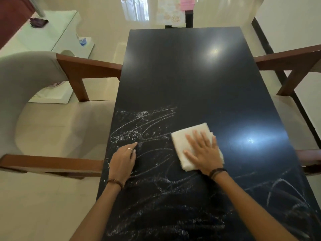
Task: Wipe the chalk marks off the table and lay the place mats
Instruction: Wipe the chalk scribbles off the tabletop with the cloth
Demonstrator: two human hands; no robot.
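Observation:
A long black table (pixel 191 70) runs away from me, its near half scribbled with white chalk marks (pixel 144 126). My right hand (pixel 203 152) lies flat with spread fingers on a folded white cloth (pixel 184 138), pressing it onto the tabletop just right of the densest marks. My left hand (pixel 124 159) rests on the table near its left edge, fingers together and touching the surface over the chalk. Place mats (pixel 169 13) with a floral print lie on a chair beyond the table's far end, beside a pink one (pixel 186 3).
A grey upholstered chair with wooden arms (pixel 83 66) stands at the table's left side. Another wooden chair arm (pixel 288 60) juts in at the right. A white low table (pixel 52 33) stands on the glossy floor at the far left.

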